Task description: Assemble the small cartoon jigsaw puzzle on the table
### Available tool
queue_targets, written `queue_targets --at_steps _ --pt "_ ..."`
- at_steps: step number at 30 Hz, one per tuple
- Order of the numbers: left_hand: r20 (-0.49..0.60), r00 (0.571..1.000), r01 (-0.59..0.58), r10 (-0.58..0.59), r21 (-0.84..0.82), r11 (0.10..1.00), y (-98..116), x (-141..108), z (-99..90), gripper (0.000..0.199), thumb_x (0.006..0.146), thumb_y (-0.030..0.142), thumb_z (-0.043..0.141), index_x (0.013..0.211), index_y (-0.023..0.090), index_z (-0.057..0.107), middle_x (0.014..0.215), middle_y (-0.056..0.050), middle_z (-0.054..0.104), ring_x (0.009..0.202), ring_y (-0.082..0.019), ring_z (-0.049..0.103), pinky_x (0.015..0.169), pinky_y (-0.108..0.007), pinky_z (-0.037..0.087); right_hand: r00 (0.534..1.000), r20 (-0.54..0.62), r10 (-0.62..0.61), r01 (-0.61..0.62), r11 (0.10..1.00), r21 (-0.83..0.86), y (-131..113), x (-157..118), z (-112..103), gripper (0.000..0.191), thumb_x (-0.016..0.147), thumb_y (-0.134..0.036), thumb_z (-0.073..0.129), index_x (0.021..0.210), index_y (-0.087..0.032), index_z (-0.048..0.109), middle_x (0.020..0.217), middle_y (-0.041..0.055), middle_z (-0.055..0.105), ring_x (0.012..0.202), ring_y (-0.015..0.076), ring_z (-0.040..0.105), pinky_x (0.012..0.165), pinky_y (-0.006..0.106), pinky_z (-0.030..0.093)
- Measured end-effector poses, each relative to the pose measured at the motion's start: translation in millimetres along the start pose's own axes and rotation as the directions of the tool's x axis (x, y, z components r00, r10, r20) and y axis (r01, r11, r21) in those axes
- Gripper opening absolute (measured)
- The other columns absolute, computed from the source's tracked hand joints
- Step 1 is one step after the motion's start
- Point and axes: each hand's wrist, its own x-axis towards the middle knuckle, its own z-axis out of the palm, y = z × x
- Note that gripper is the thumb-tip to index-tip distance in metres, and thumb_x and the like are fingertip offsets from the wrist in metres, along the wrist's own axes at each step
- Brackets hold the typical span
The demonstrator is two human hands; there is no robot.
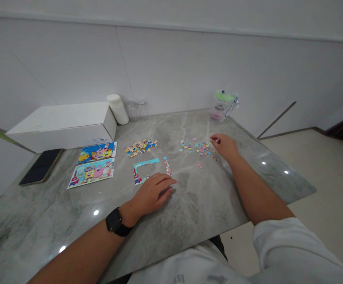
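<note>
A partly assembled jigsaw frame [147, 167] lies on the grey marble table [207, 205]. My left hand [152, 193], with a black watch on its wrist, rests flat on the frame's near edge, fingers spread. My right hand [225, 146] reaches out to the right side of a scatter of loose blue and pink pieces [196, 147], fingertips curled down onto them. Whether a piece is pinched there cannot be made out. A second heap of loose yellowish pieces [141, 146] lies behind the frame.
Two cartoon picture cards [93, 163] lie left of the frame. A white box [63, 125], a white cylinder [118, 109], small clear jars [135, 110], a black phone [42, 165] and a bagged container [223, 105] stand along the back and left. The table's edge drops off at right.
</note>
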Motion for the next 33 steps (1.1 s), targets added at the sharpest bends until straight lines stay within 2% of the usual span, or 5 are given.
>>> queue_targets --at_steps 4,12,23,29,33 --pt "0.014 1.0 0.02 -0.02 -0.001 1.0 -2 -1 0.5 0.029 0.106 0.027 0.052 0.13 0.02 0.068 0.123 -0.012 0.073 0.112 -0.024 0.068 0.099 -0.042 0.058 0.995 0.095 -0.037 0.043 0.997 -0.059 15 -3 13 0.025 0.094 -0.031 0.061 0.106 -0.022 0.081 0.103 0.0094 0.08 0.085 0.0234 0.069 0.085 0.038 0.053" --pt "0.036 0.999 0.021 -0.021 -0.013 1.0 -3 1 0.7 0.029 0.107 0.029 0.051 0.128 0.022 0.07 0.119 -0.011 0.074 0.11 -0.023 0.069 0.097 -0.042 0.058 0.962 0.234 -0.143 0.175 0.977 -0.124 -1 -3 31 0.022 0.096 -0.026 0.064 0.109 -0.022 0.082 0.105 0.0107 0.077 0.096 0.0229 0.07 0.087 0.034 0.052" --pt "0.041 0.998 0.046 -0.044 -0.048 0.998 -2 -1 -1.8 0.032 0.109 0.027 0.045 0.128 0.021 0.071 0.123 -0.011 0.073 0.114 -0.023 0.067 0.1 -0.041 0.058 0.941 0.306 -0.146 0.182 0.979 -0.094 20 -4 23 0.021 0.091 -0.025 0.067 0.104 -0.023 0.083 0.102 0.0094 0.078 0.093 0.0224 0.07 0.09 0.035 0.053" --pt "0.024 0.999 0.043 -0.042 -0.059 0.997 -3 -2 -0.8 0.033 0.109 0.027 0.046 0.13 0.022 0.07 0.123 -0.012 0.072 0.115 -0.023 0.067 0.1 -0.041 0.058 0.963 0.262 -0.057 0.058 0.998 0.006 21 -2 10 0.014 0.084 -0.035 0.071 0.086 -0.022 0.077 0.089 0.0066 0.077 0.074 0.0191 0.065 0.074 0.033 0.051" --pt "0.0 0.999 0.047 -0.047 -0.06 0.997 -3 -2 -0.3 0.031 0.108 0.026 0.047 0.129 0.022 0.07 0.122 -0.011 0.072 0.113 -0.023 0.067 0.101 -0.042 0.056 0.961 0.274 0.043 -0.137 0.932 0.335 2 -1 1 0.027 0.079 -0.048 0.073 0.089 -0.023 0.074 0.081 0.0038 0.075 0.068 0.0177 0.062 0.065 0.031 0.049"
